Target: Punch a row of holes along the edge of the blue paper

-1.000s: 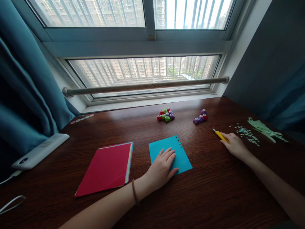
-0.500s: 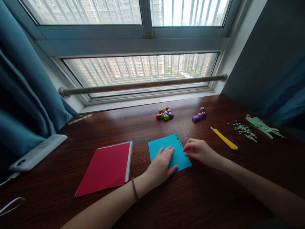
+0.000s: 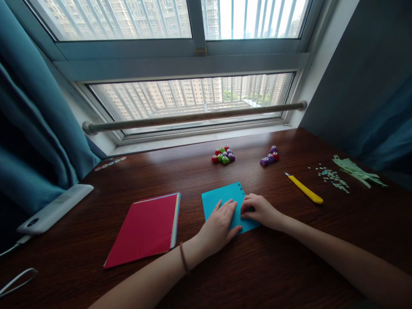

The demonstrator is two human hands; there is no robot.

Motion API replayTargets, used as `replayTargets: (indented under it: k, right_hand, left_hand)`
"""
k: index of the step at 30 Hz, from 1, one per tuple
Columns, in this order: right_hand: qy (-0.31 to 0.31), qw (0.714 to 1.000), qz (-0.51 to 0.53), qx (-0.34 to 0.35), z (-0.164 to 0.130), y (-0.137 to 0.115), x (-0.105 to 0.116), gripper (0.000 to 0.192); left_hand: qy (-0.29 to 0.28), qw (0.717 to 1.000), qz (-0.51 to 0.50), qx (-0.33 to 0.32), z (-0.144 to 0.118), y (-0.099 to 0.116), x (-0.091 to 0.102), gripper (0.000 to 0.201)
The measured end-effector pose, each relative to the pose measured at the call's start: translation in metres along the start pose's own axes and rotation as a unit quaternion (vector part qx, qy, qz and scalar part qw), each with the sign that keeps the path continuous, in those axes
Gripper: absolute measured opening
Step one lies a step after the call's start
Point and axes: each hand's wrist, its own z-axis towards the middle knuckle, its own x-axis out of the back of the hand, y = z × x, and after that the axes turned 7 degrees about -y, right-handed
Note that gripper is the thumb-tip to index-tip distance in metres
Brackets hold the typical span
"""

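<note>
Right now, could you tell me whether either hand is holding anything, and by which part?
Neither lifts anything. The left hand lies flat on the blue paper sheet; the right hand touches its right edge. Whether those fingers pinch the edge cannot be told.

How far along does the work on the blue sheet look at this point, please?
Done: the blue sheet has punched holes along its far right edge, and paper bits lie right. In hand: left hand and right hand rest on it. Left: the red paper stack looks untouched.

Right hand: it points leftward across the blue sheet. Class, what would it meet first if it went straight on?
Probably the left hand, lying flat on the blue sheet just beside the right hand.
</note>
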Motion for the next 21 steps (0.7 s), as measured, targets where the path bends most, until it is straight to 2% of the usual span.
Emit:
replayTargets:
  k: [6, 11, 15, 17, 19, 21]
  right_hand:
    - [-0.005, 0.999, -0.036, 0.016, -0.003, -0.001, 0.002, 0.006]
    - [0.045, 0.998, 0.054, -0.002, -0.002, 0.001, 0.018, 0.008]
    - [0.137, 0.986, 0.076, -0.055, 0.001, 0.019, 0.059, 0.022]
    - [0.217, 0.970, 0.050, -0.091, -0.002, 0.039, 0.089, 0.026]
    - [0.305, 0.943, -0.027, -0.127, -0.011, 0.068, 0.122, 0.024]
    - [0.373, 0.898, -0.149, -0.180, -0.028, 0.102, 0.152, 0.017]
  left_hand:
    - [-0.006, 1.000, 0.000, 0.002, 0.000, 0.000, 0.000, 0.059]
    - [-0.007, 1.000, 0.005, 0.001, 0.000, 0.001, 0.000, 0.058]
    - [-0.017, 1.000, 0.008, 0.004, 0.001, 0.002, 0.002, 0.057]
    - [-0.018, 1.000, 0.009, 0.007, 0.002, 0.002, 0.003, 0.057]
    - [-0.017, 1.000, 0.011, 0.009, 0.002, 0.003, 0.004, 0.057]
    - [-0.015, 1.000, 0.012, 0.007, 0.001, 0.002, 0.004, 0.058]
